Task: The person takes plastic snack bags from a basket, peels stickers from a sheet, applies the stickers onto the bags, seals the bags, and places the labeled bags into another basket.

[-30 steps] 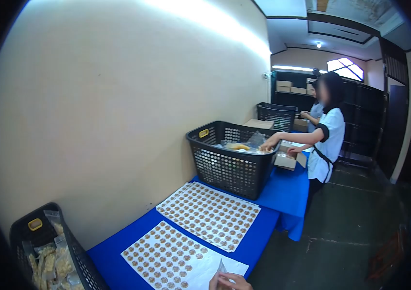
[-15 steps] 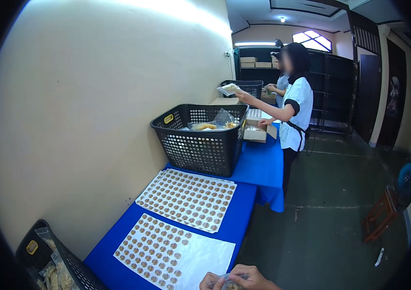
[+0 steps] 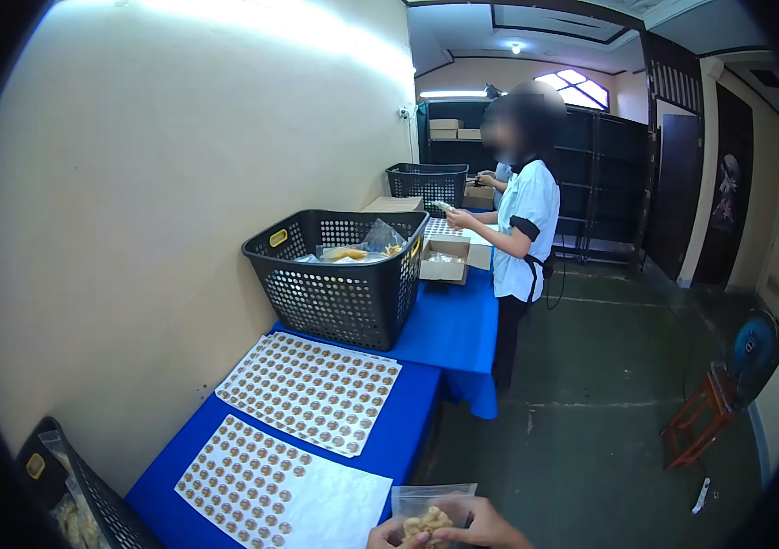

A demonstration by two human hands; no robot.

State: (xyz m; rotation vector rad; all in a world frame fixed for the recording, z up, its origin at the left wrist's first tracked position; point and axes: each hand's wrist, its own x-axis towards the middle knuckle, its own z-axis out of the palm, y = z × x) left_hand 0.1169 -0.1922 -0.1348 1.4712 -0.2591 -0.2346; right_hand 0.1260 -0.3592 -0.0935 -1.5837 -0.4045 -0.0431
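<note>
At the bottom of the head view I hold a clear zip-top plastic bag (image 3: 433, 495) with pale tan snack pieces inside. My left hand (image 3: 384, 534) grips its left side and is cut off by the frame edge. My right hand (image 3: 488, 528) is closed on the right side, its thumb pressed against the front. The bag stands upright with its top edge above my fingers. Just left of it lies a sheet of round stickers (image 3: 339, 489), its right part bare of stickers. A stack of full sticker sheets (image 3: 312, 389) lies behind that one.
A black perforated basket (image 3: 335, 293) with bagged snacks stands farther along the blue-covered table (image 3: 408, 403). Another black basket (image 3: 124, 503) is at lower left. A co-worker (image 3: 527, 220) stands by an open carton (image 3: 444, 265). A fan (image 3: 754, 352) and wooden stool (image 3: 701, 416) are at right.
The bag now stands more upright, its top edge and contents showing between my hands. The co-worker's outstretched arm has drawn back, and both their hands are at a packet. My view has shifted slightly right.
</note>
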